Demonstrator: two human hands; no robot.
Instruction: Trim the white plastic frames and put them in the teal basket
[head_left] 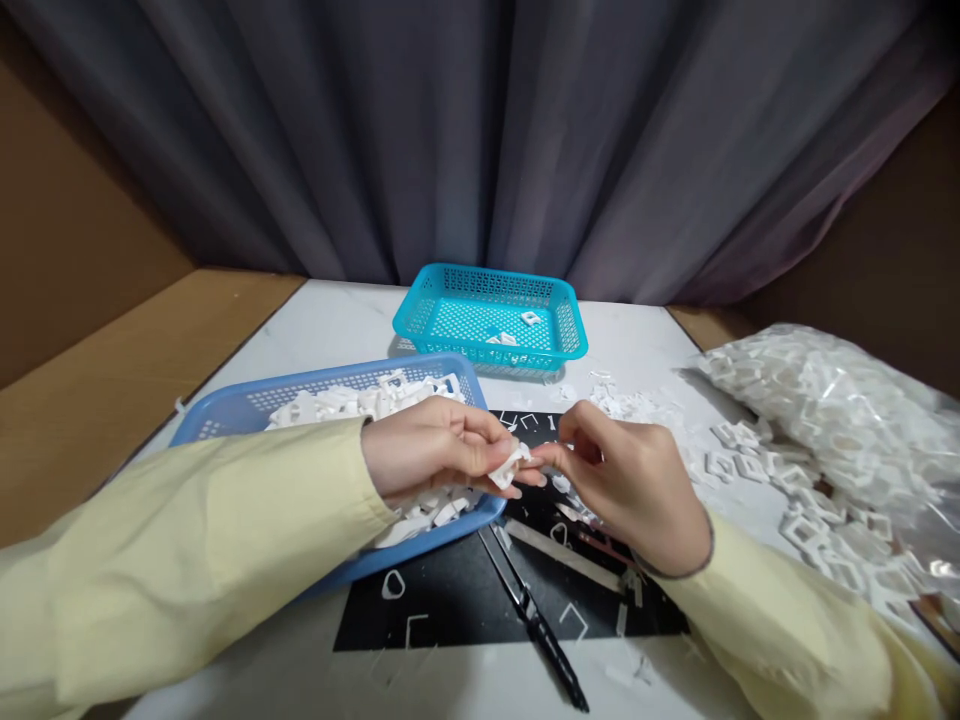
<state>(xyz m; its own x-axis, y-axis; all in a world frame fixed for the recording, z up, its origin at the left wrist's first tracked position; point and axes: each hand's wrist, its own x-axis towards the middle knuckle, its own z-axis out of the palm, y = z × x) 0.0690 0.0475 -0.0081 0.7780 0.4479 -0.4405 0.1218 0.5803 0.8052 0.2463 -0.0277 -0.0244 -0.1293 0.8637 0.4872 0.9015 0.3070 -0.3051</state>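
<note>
My left hand (450,445) pinches a small white plastic frame piece (511,466) between thumb and fingers, over the right rim of a blue basket (476,385). Fingertips of my right hand (630,480) are closed at the piece's right edge; the exact contact is partly hidden. Many similar white pieces (337,402) fill the blue basket, which my left arm partly covers. Below the hands lies a black mat (442,610) strewn with thin white scraps. A black-handled tool with two slim metal arms, like tweezers (536,620), rests across the mat's front edge.
Behind stands a turquoise basket (487,355) holding a few white pieces (530,318). At right, a clear plastic bag (832,400) bulges with white frames, several spilled beside it (814,520). White scraps (622,400) lie behind my right hand. A grey curtain (450,140) hangs at the back.
</note>
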